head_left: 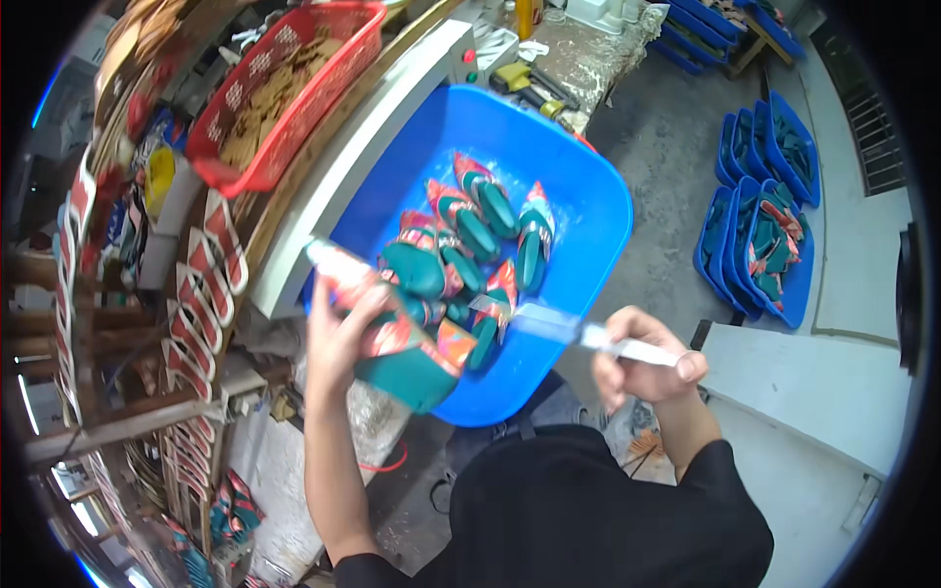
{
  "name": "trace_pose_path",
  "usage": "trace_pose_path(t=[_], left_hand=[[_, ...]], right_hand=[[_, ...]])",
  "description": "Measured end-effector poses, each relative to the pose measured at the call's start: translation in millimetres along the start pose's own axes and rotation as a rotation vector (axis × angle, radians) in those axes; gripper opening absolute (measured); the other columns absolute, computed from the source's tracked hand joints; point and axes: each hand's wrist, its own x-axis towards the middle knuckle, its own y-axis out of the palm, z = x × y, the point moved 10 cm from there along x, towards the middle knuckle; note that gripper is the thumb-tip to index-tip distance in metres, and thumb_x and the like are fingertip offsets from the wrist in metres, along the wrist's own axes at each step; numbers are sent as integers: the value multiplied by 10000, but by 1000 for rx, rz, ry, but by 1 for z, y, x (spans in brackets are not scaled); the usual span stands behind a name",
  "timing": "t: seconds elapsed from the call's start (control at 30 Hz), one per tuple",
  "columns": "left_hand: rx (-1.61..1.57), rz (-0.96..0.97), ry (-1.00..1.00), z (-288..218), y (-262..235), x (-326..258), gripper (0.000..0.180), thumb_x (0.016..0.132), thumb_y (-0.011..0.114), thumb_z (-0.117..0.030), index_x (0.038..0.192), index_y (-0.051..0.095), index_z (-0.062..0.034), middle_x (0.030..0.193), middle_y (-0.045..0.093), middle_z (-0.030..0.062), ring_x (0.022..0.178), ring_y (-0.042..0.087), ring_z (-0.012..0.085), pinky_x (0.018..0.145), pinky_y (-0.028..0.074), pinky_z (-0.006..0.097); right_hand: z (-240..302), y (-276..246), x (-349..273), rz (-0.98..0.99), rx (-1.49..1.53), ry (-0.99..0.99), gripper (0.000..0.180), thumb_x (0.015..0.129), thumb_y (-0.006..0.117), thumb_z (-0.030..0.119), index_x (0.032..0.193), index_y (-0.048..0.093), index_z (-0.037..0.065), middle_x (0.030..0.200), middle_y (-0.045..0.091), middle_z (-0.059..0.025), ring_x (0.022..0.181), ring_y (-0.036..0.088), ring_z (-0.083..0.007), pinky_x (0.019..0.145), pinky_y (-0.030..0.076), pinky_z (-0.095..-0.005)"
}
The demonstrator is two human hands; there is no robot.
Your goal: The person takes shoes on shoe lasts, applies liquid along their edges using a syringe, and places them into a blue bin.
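My left hand (335,343) grips a pointed shoe (412,380) with a red-and-pink patterned upper and a green sole-like face, tilted over the near left rim of a big blue basin (600,211). The shoe is smeared by motion. In my right hand (647,365) is a flat, white-handled tool (549,321), blurred, its pale wide end pointing left over the basin; I cannot tell whether it is a brush or a scraper. Several similar green and patterned shoes (477,235) lie in a heap inside the basin.
Left of the basin runs a white machine housing (363,157) with buttons, beside a red basket (368,49) of tan pieces. Racks of shoe parts (201,318) line the left. Hand tools (539,93) lie on the far bench. Blue trays (784,255) stand on the right floor.
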Motion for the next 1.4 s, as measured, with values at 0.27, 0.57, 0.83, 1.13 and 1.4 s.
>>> trace_pose_path(t=[0.27, 0.57, 0.83, 1.13, 1.4], left_hand=[[603, 408, -233, 135, 117, 244, 454, 713, 846, -397, 1034, 764, -87, 977, 745, 82, 872, 672, 180, 851, 549, 365], [1057, 192, -82, 99, 83, 226, 830, 780, 758, -539, 1322, 570, 62, 1170, 671, 293, 1122, 649, 428, 964, 519, 475], [704, -245, 511, 7, -5, -41, 502, 840, 711, -86, 1313, 593, 34, 1141, 675, 235, 1070, 662, 382, 948, 523, 414], [292, -742, -113, 220, -333, -334, 530, 869, 694, -73, 1371, 548, 18, 1203, 680, 206, 1070, 689, 284, 912, 553, 370], [402, -1409, -73, 364, -711, -590, 498, 850, 711, -99, 1316, 595, 32, 1161, 697, 203, 1068, 676, 251, 855, 554, 355]], right_hand=[[42, -85, -63, -347, -96, -169, 753, 658, 833, 188, 1281, 418, 106, 1005, 556, -171, 873, 647, -343, 627, 578, -439], [15, -65, -26, -218, -19, -117, 815, 741, 787, 229, 1429, 363, 123, 1066, 498, -134, 918, 555, -241, 746, 529, -391], [-28, -11, 30, -35, -169, 33, 820, 720, 816, 209, 1412, 386, 119, 1076, 476, -104, 923, 523, -204, 760, 504, -362], [-292, 129, 94, 238, -251, 265, 916, 599, 915, 226, 1326, 365, 140, 1041, 443, -72, 863, 463, -180, 624, 453, -314], [-598, 236, 95, 49, -490, 539, 901, 628, 881, 227, 1332, 333, 99, 1050, 472, -83, 844, 509, -160, 632, 493, -279]])
